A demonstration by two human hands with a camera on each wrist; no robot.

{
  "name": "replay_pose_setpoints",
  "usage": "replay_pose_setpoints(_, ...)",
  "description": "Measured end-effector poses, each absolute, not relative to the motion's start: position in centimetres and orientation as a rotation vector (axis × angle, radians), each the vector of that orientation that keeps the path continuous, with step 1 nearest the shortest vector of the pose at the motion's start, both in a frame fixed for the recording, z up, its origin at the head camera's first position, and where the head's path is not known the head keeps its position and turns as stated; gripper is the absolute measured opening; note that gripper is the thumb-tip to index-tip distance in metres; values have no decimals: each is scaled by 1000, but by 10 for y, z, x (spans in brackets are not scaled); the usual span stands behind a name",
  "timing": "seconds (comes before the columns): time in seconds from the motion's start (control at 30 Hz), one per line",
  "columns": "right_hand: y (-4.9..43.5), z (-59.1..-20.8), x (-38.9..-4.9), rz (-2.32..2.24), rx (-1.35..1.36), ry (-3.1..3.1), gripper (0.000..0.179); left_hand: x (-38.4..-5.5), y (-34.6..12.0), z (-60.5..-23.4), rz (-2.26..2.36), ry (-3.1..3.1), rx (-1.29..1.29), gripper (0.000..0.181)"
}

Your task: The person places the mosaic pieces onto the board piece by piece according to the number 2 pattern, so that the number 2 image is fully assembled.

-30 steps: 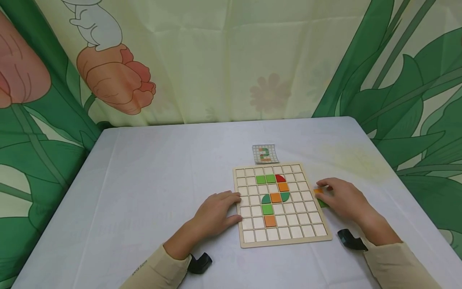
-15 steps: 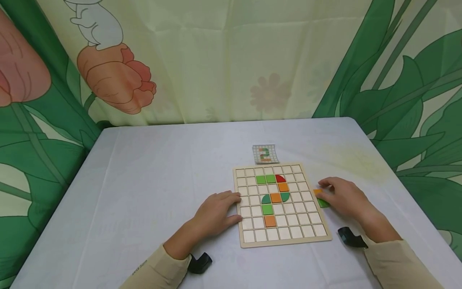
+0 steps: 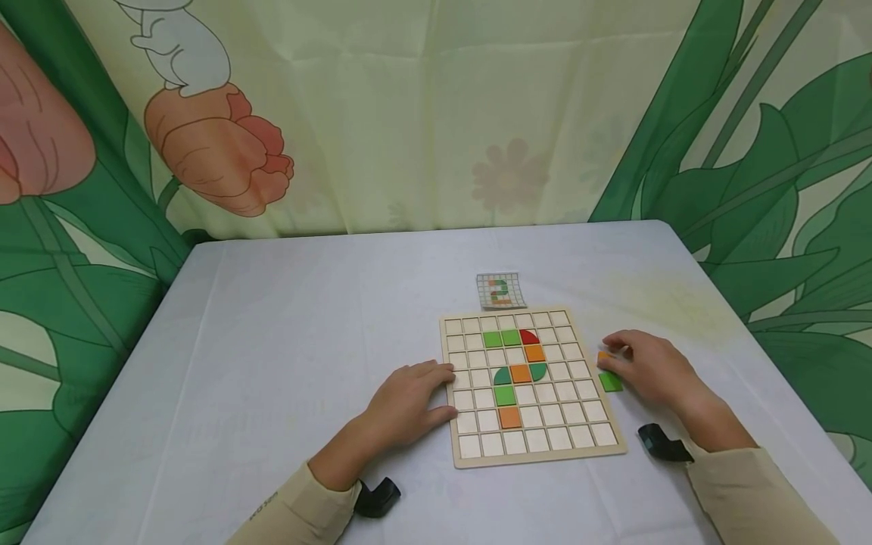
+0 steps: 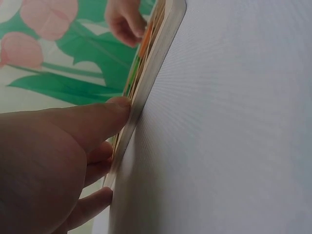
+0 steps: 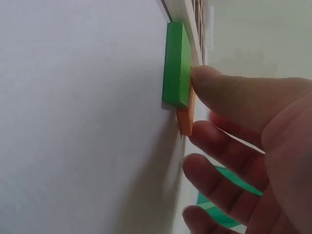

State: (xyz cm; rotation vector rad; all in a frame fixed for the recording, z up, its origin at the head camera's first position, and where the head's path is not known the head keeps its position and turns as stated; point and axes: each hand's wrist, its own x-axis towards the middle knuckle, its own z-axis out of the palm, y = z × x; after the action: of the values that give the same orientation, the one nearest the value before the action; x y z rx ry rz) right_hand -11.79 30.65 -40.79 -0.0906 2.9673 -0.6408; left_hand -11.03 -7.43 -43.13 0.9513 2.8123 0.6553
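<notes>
A wooden grid board (image 3: pixel 538 457) lies on the table with green, orange and red tiles set in some of its cells. Along the board's left edge, the thumb and fingertips of my left hand (image 3: pixel 407 401) touch the rim; the left wrist view shows these fingers (image 4: pixel 92 202) fairly straight. To the right of the board, my right hand (image 3: pixel 654 372) pinches an orange square tile (image 5: pixel 185 122) between thumb and forefinger, low over the cloth. A light green square tile (image 3: pixel 610 381) lies just in front of it, beside the board's right edge, partly covering the orange one in the right wrist view.
A small pattern card (image 3: pixel 501 291) with a coloured grid design lies behind the board's far edge. White cloth covers the table (image 3: pixel 306 318). A printed curtain (image 3: pixel 422 121) hangs behind the table. Black wrist cameras (image 3: pixel 378 498) sit under both wrists.
My right hand has shifted slightly away from me and to the right with the orange tile, uncovering more of the light green tile. The left hand and the board stay put.
</notes>
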Motion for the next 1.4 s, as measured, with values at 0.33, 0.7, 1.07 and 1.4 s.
replay_pose_setpoints(0.33,306,-409,-115,-641,-95,2957,39,-110,-74,-432,640,2816,948,46)
replay_pose_setpoints(0.7,306,-410,-115,-648,-119,2962,43,-110,-74,-431,650,2805,936,47)
replay_pose_setpoints(1.07,305,-408,-117,-615,-54,2950,45,-111,-74,-432,647,2805,942,47)
replay_pose_setpoints(1.4,301,-405,-115,-635,-23,2970,42,-110,-74,-430,645,2803,944,47)
